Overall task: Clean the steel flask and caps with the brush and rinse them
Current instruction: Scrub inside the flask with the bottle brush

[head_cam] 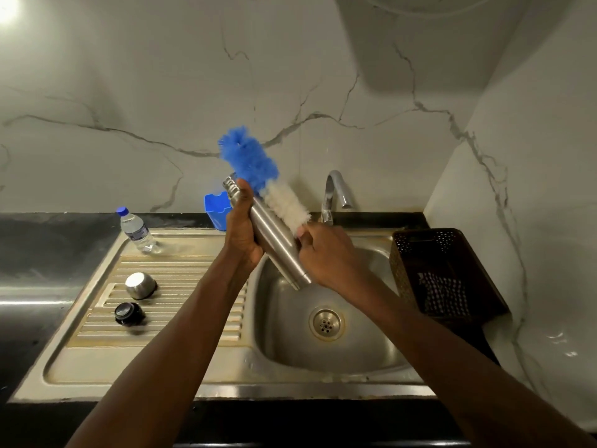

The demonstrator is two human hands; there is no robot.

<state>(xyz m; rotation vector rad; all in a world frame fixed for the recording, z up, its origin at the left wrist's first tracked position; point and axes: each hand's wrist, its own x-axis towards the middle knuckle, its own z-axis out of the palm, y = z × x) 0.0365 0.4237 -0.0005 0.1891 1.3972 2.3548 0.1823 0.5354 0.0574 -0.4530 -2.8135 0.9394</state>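
At frame centre, above the sink [371,357], the tilted steel flask [274,234] is gripped by the left hand [242,234]; the brush [261,176] is clasped alongside it by the right hand [326,253]. Two caps [141,285] are left on the drainboard [181,273], lower left.

**Dim kitchen, one bright lamp at the top left**

The scene is dim and greyish. A bright light [7,8] glares in the upper left corner and washes out there. Soft glare streaks the dark counter [29,299] and the steel sink [361,360]. The wide lens bends the counter edge and walls outward near the borders. The blue brush [248,160] is slightly smeared by motion; the centre is fairly sharp.
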